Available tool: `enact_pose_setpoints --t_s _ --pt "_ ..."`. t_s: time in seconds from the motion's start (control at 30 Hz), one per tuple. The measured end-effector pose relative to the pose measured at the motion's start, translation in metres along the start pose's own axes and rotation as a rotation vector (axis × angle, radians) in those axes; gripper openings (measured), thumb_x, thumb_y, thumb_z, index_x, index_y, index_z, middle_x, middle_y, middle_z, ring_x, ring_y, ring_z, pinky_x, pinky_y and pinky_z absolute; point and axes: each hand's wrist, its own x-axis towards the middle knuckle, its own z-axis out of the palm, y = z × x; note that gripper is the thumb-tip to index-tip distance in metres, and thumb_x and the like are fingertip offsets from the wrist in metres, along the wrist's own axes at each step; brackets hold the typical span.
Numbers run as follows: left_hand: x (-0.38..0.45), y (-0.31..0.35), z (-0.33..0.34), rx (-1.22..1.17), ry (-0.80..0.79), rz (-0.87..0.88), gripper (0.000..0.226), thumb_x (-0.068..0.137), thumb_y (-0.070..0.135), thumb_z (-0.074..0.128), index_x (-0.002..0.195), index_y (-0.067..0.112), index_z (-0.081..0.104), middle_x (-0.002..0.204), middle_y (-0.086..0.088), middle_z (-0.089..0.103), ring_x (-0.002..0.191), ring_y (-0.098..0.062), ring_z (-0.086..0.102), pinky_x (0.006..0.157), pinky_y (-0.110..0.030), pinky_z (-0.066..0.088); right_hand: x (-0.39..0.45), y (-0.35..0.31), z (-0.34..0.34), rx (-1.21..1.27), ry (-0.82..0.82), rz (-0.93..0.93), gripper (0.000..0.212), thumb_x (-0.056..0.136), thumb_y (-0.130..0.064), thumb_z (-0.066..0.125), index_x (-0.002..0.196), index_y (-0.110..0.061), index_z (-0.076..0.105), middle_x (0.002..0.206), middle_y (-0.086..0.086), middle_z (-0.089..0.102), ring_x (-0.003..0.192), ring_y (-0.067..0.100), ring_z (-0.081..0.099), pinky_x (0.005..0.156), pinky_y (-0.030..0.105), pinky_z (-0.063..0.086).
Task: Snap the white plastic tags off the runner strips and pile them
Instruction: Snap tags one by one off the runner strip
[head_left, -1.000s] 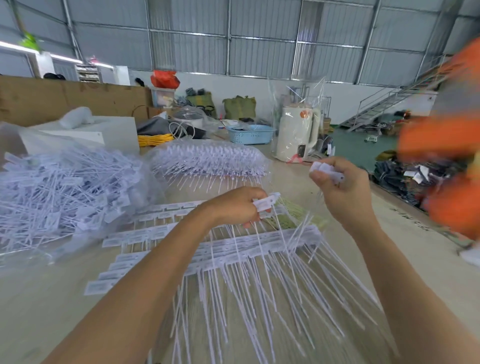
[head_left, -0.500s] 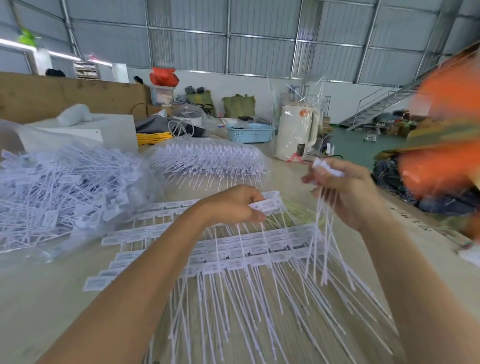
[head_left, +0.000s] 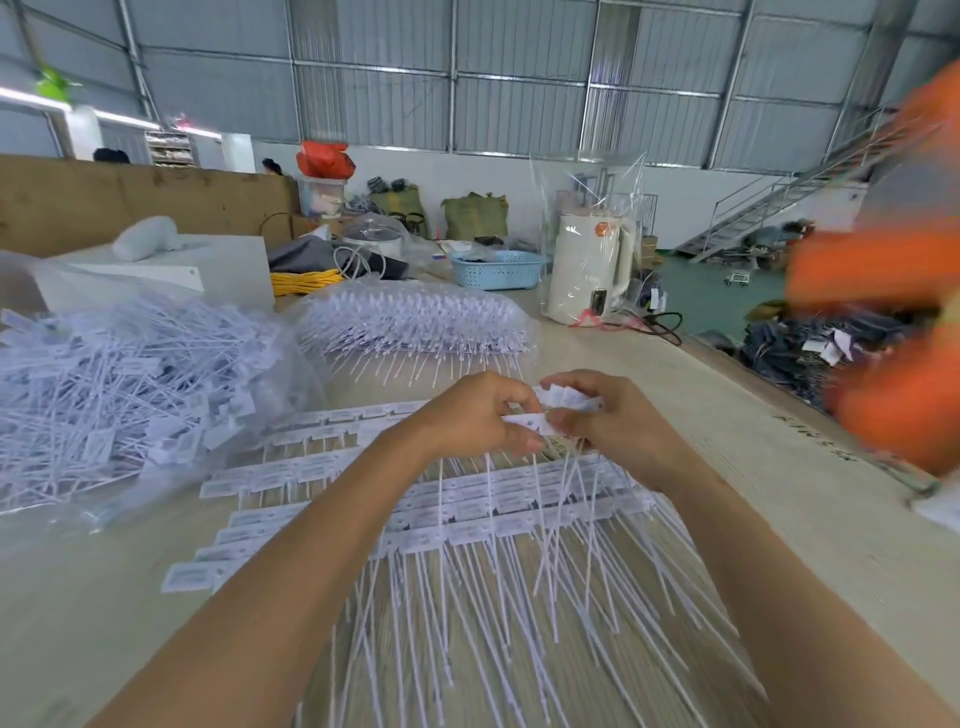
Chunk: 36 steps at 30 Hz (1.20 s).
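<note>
Runner strips (head_left: 467, 499) are lying fanned across the bench (head_left: 753, 467), mid frame; loose tags are piling in the bag (head_left: 119, 395) at left. Step: snapping. Left hand (head_left: 478, 415) & right hand (head_left: 608, 421) are meeting at centre, fingers pinching a white tag (head_left: 530, 423) betw. them. Next, prob.: twist off, add to bunch. Vs 0.5 s ago: hands were apart, now touching.

No legible text found. Dark marks printed on pale wooden table (head_left: 810, 441) edge & print on flat white plastic tags (head_left: 467, 530): too blurred, unreadable.
</note>
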Motion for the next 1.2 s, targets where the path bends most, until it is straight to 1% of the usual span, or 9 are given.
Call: enact_pose_setpoints --t_s 0.1,0.27,0.47,0.67,0.83,0.93,1.0,1.07,1.2 --pt "0.003 -0.003 0.004 0.042 0.023 0.005 0.03 0.076 0.022 0.077 0.103 0.015 0.067 0.067 0.007 0.064 0.066 -0.005 0.059 0.068 -0.019 0.043 0.001 0.002 0.004 -0.058 -0.008 0.021 0.016 0.084 -0.008 0.068 0.07 -0.013 0.063 0.064 0.003 0.056 0.059 0.018 0.051 0.062 0.028 0.04" --pt "0.006 -0.005 0.006 0.057 0.093 -0.023 0.031 0.072 0.022 0.08 0.099 0.013 0.066 0.075 -0.005 0.071 0.071 -0.01 0.065 0.078 -0.026 0.049 0.002 0.006 0.008 -0.06 -0.015 0.058 0.016 0.084 -0.01 0.068 0.07 -0.01 0.06 0.065 0.007 0.06 0.061 0.022 0.057 0.062 0.033 0.048" --pt "0.003 -0.002 0.002 -0.002 0.051 -0.093 0.017 0.087 0.026 0.066 0.076 0.015 0.068 0.068 0.0 0.071 0.055 -0.005 0.055 0.056 -0.016 0.044 0.004 0.003 0.014 -0.368 0.112 -0.07 0.039 0.082 -0.015 0.071 0.06 -0.016 0.038 0.058 -0.002 0.039 0.054 0.013 0.04 0.05 0.024 0.031" --pt "-0.002 0.005 -0.006 -0.275 0.058 -0.2 0.029 0.09 0.006 0.056 0.061 0.003 0.06 0.039 0.003 0.044 0.036 -0.009 0.037 0.048 -0.023 0.028 0.001 0.001 0.019 -0.461 0.2 -0.325 0.01 0.081 0.0 0.067 0.081 0.001 0.057 0.068 0.004 0.049 0.063 0.022 0.047 0.05 0.027 0.024" --pt "-0.004 0.008 -0.012 -0.538 -0.074 -0.236 0.029 0.095 0.01 0.05 0.072 -0.002 0.064 0.04 0.006 0.034 0.038 -0.009 0.027 0.043 -0.02 0.021 0.0 0.001 0.019 -0.473 0.315 -0.522 0.008 0.079 0.007 0.065 0.082 0.005 0.058 0.077 0.015 0.058 0.067 0.02 0.045 0.057 0.026 0.028" --pt "-0.008 0.009 -0.017 -0.478 -0.152 -0.178 0.029 0.095 0.011 0.05 0.075 -0.004 0.064 0.038 0.005 0.039 0.034 -0.008 0.032 0.045 -0.02 0.028 0.008 0.012 -0.015 -0.201 0.527 -0.171 0.007 0.086 -0.005 0.063 0.088 -0.008 0.057 0.076 -0.002 0.056 0.071 0.018 0.053 0.06 0.027 0.043" --pt "-0.008 0.007 -0.022 -0.422 -0.061 -0.152 0.025 0.093 0.011 0.054 0.075 0.005 0.071 0.041 0.003 0.047 0.038 -0.009 0.039 0.053 -0.024 0.034 0.01 0.02 -0.048 0.305 0.693 -0.007 0.005 0.088 -0.01 0.063 0.087 -0.01 0.059 0.073 -0.003 0.055 0.061 0.01 0.057 0.059 0.028 0.047" --pt "-0.008 0.005 -0.023 -0.378 0.002 -0.131 0.022 0.092 0.007 0.054 0.079 0.005 0.072 0.048 -0.001 0.056 0.044 -0.01 0.046 0.056 -0.024 0.038 0.008 0.018 -0.068 0.715 0.822 0.011 0.014 0.089 -0.007 0.062 0.079 -0.015 0.055 0.065 -0.006 0.057 0.048 0.001 0.054 0.056 0.022 0.046" --pt "-0.008 0.002 -0.022 -0.256 -0.042 -0.146 0.022 0.082 -0.013 0.05 0.088 -0.005 0.07 0.078 -0.013 0.069 0.072 -0.018 0.06 0.081 -0.032 0.049 0.004 0.0 -0.074 0.894 0.873 -0.155 0.016 0.093 -0.004 0.056 0.081 -0.014 0.052 0.051 -0.015 0.058 0.046 -0.003 0.052 0.051 0.016 0.045"
